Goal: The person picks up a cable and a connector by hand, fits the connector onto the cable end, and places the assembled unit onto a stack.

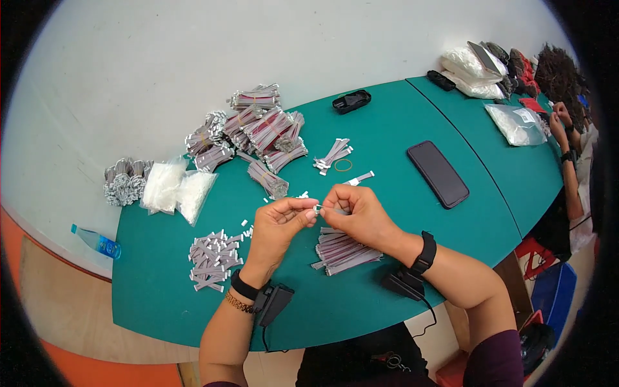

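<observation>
Down at the lower edge, two bare forearms rising into view, each strapped at the wrist with a black band and a small black box on a cable. Above them the left hand [278, 222] and the right hand [356, 213], fingertips pressed together over the table. Pinched between them, a tiny grey-and-white strip piece [317, 208], thin and flat, held just above the green tabletop [400, 213]; both hands closed on it, thumbs and forefingers doing the gripping.

Directly under the right hand, a loose fan of grey strips [342, 253], narrow, flat, white-tipped, lying side by side. Left of the left hand, a scattered heap of shorter strips [211, 258], criss-crossed and untidy. A few stray white bits near the fingertips.

Further out, a small stack of strips [333, 155] beside a thin rubber band [343, 165] lying in a ring. Past that, a big mound of banded bundles [258, 132], grey with pinkish cores, spilling toward the wall. At the table's left end, two clear plastic bags [175, 190] full of white small pieces, soft and lumpy, and a coiled grey bundle beside them.

To the right, a dark phone [437, 173], smooth and glossy, lying flat. A black case [351, 101] near the far edge. On the neighbouring table, more clear bags [516, 124] with white contents, and another person's hands [560, 119] at work there.
</observation>
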Demonstrator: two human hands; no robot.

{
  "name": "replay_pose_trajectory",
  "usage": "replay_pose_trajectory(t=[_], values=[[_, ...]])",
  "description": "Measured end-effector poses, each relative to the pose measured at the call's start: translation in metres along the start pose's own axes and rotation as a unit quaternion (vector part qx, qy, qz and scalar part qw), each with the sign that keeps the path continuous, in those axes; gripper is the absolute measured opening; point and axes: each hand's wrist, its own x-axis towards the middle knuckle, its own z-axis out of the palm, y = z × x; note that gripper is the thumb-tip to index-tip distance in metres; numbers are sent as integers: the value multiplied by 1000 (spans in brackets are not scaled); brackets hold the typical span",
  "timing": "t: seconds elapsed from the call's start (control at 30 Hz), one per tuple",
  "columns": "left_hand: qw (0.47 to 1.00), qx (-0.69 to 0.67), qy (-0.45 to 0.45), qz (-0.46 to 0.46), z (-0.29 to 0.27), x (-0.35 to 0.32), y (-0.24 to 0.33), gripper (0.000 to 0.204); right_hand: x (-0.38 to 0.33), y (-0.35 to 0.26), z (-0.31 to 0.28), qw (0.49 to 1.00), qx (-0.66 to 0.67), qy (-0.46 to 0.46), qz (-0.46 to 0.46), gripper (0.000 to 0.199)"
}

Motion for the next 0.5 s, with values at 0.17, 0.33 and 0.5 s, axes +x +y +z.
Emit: replay_pose_trajectory(t=[0.17, 0.33, 0.5], values=[[1000, 10, 8, 6, 3, 0, 2, 25, 0, 9, 2, 986, -121, 40, -107, 11], [1000, 4, -13, -2, 1, 1, 5, 30, 1, -1, -3, 998, -57, -5, -11, 10], [1000, -12, -23, -15, 0, 1, 6, 33, 3, -6, -6, 998, -57, -19, 12, 10]])
